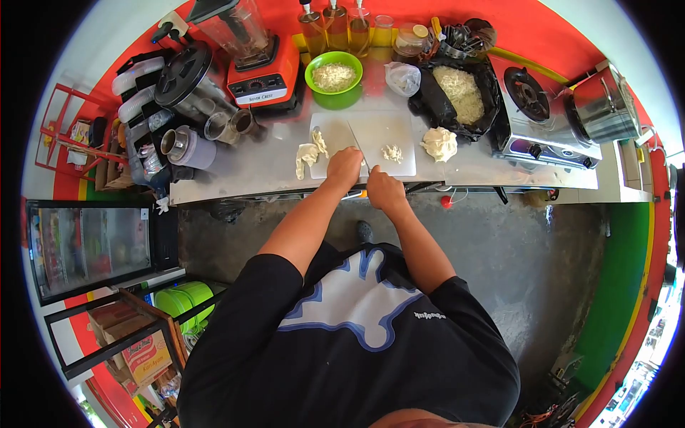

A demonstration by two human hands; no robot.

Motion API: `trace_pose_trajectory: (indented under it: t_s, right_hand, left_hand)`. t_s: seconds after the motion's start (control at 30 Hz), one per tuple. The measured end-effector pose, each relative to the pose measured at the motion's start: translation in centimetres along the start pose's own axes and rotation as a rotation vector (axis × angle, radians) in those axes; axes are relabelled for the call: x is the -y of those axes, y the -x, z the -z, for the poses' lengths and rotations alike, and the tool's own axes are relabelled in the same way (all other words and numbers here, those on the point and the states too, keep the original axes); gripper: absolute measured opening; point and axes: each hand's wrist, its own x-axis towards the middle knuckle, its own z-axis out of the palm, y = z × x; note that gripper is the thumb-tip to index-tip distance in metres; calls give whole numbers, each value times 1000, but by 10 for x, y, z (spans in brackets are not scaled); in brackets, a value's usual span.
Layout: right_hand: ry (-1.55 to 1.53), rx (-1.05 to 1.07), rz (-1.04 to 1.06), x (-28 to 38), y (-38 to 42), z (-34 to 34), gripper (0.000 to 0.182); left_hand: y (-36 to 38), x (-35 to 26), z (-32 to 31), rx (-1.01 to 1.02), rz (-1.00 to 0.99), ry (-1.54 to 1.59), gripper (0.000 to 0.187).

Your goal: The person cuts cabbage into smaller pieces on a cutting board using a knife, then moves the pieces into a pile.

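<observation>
A white cutting board (pixel 397 128) lies near the counter's front edge. My right hand (pixel 386 189) is closed round the handle of a knife (pixel 359 140), whose blade points away from me across the board. Just left of the blade, my left hand (pixel 344 165) is closed, its fingers curled down on the board; what they hold is hidden. Pale pieces that look like oyster mushroom (pixel 307 154) lie at the board's left edge. Chopped bits (pixel 392 153) form a small pile right of the knife. A larger cream-coloured clump (pixel 439 144) sits on the counter beyond the board's right edge.
Behind the board stands a green bowl (pixel 334 100) of pale shreds. More shreds fill a black plastic bag (pixel 492 107) at the right, near a gas stove (pixel 548 143). A red blender (pixel 261 78) and metal cups (pixel 173 145) stand left. Pump bottles (pixel 312 32) line the back.
</observation>
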Motion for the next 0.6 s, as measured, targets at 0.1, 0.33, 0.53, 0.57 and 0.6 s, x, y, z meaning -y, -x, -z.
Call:
trace_pose_trajectory:
  t_s: [0.1, 0.33, 0.53, 0.57, 0.6]
  right_hand:
    - [-19, -23, 2, -4, -9, -10, 18]
    - [-10, 24, 18, -12, -7, -2, 21]
    - [-70, -26, 0, -10, -13, -17, 23]
    - [-58, -30, 2, -10, -16, -15, 23]
    - [-43, -31, 6, -10, -17, -10, 24]
  left_hand:
    - [3, -2, -1, -93, 21, 57, 10]
    - [4, 3, -4, -109, 16, 79, 10]
    - [10, -3, 7, -94, 26, 140, 9]
    - [10, -6, 13, -34, 59, 140, 12]
    - [9, -5, 12, -37, 62, 143, 12]
